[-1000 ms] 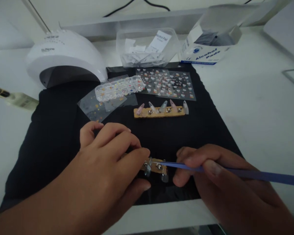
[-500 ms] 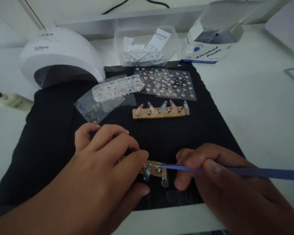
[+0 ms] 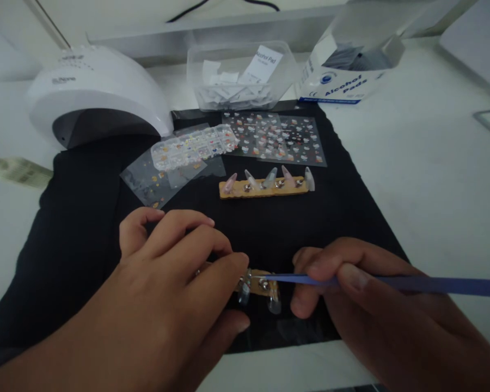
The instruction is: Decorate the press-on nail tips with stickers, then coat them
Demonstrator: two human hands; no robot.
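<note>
My left hand (image 3: 179,283) is curled over a tan nail-tip stand (image 3: 255,283), hiding its left part. The index finger lies along its top side and the thumb is just below. A clear bluish false nail (image 3: 244,295) and another clear false nail (image 3: 274,302) stick out towards me from it, beside shiny metal knobs. My right hand (image 3: 351,288) is closed around slim purple tweezers (image 3: 302,279). Their fine pale tip touches or hovers just over the base of the bluish nail; I cannot tell which.
Farther back is a second stand (image 3: 265,188) with several clear and pink false nails. Behind are sticker sheets (image 3: 294,141), a compartment case of tiny gems (image 3: 196,147), a white nail lamp (image 3: 102,92), a plastic tub (image 3: 240,98), an alcohol pads box (image 3: 343,84) and a bottle (image 3: 22,171).
The whole view has shifted very slightly. Both hands hold nearly the same pose, with the tweezers' tip still by the bluish nail.
</note>
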